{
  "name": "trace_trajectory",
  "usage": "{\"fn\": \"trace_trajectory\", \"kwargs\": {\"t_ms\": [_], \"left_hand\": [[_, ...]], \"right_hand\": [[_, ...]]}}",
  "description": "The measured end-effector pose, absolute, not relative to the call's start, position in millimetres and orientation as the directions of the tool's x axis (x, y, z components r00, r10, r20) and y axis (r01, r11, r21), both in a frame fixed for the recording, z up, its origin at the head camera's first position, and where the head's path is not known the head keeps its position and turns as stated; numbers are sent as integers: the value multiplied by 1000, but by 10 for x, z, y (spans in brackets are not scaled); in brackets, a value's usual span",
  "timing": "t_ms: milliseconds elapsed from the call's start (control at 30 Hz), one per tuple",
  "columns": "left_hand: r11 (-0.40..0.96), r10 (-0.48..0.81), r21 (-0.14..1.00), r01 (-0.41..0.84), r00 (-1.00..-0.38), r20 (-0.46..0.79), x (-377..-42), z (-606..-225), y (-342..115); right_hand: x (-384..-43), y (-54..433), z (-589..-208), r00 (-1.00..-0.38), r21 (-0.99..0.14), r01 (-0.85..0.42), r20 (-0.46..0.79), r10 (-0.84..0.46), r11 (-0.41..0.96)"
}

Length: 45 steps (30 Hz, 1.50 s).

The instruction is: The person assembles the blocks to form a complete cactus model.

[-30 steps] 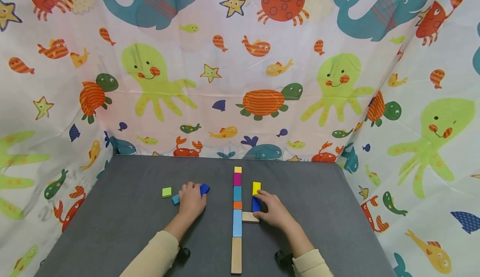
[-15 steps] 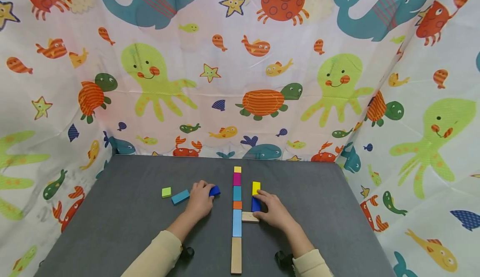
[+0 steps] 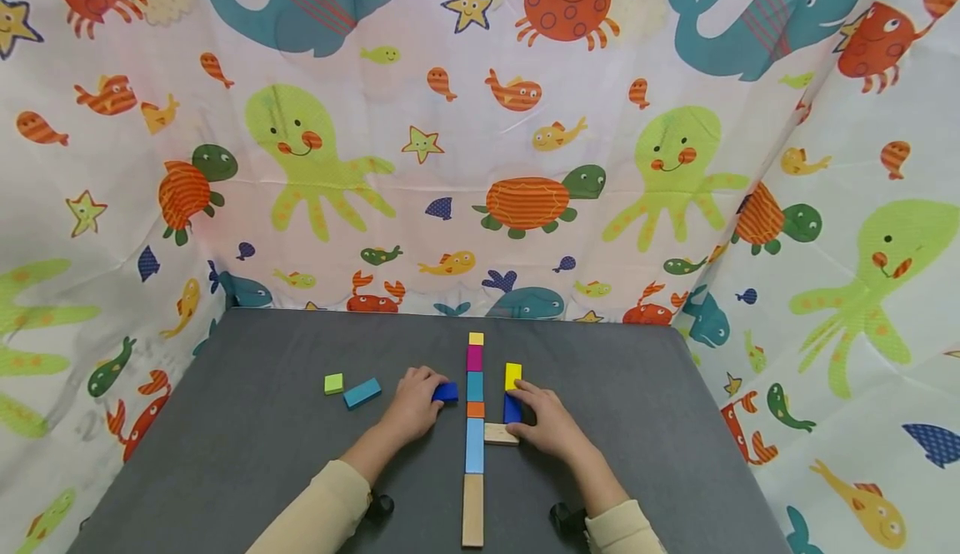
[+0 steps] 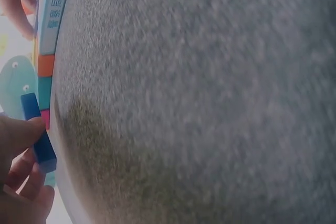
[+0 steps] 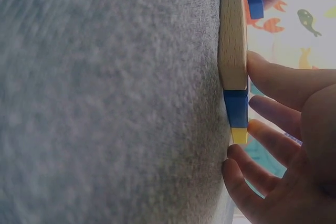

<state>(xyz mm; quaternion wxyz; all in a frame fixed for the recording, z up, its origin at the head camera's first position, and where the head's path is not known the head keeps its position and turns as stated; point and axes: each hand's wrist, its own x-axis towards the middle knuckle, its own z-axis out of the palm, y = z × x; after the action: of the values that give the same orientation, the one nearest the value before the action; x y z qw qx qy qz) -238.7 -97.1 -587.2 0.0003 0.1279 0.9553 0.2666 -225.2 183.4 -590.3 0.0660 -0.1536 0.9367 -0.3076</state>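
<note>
In the head view my left hand [image 3: 411,404] pinches a dark blue block [image 3: 447,391] just left of the block row, with a gap between. The left wrist view shows the thumb on that blue block [image 4: 44,148] and fingers beneath. My right hand [image 3: 549,421] rests, fingers spread, beside a short side branch: a plain wooden block [image 3: 498,434], a blue block [image 3: 512,409] and a yellow block [image 3: 513,372]. Its thumb touches the wooden block's end; its index fingertip lies by the yellow and blue blocks.
The straight row has a yellow block [image 3: 476,338], magenta block [image 3: 475,358], teal block [image 3: 475,386], orange block [image 3: 476,410], light blue block [image 3: 475,446] and long wooden block [image 3: 473,511]. Left lie a green block [image 3: 333,384] and a teal block [image 3: 363,393] on the grey table [image 3: 247,421].
My left hand has carried the dark blue block rightward toward the row, uncovering the loose teal block on the left. The right hand has stayed in place.
</note>
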Motion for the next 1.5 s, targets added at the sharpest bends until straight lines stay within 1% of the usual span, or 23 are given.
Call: {"fn": "trace_trajectory", "kwargs": {"t_ms": [300,800,1067,1500], "left_hand": [[830,281,497,254,-960,21,-2407,-5937,-866],[825,294,494,276,-955,42,-2409,-5982,-834],[814,290,518,263,-957,30,-2405,-5987,-835],[775,287,557,299,-952,111,-2391,-5949,-1035]], "right_hand": [[-2243,1843,-5909,-946,-593,-247,-25,-324,766],[-2248,1821,-5901,-944,-587,-246,-37,-329,771],[-2244,1821,-5890,-943,-581,-248,-39,-331,776],[-2222,1815,-5901,-947,-585,-233,-44,-318,777]]}}
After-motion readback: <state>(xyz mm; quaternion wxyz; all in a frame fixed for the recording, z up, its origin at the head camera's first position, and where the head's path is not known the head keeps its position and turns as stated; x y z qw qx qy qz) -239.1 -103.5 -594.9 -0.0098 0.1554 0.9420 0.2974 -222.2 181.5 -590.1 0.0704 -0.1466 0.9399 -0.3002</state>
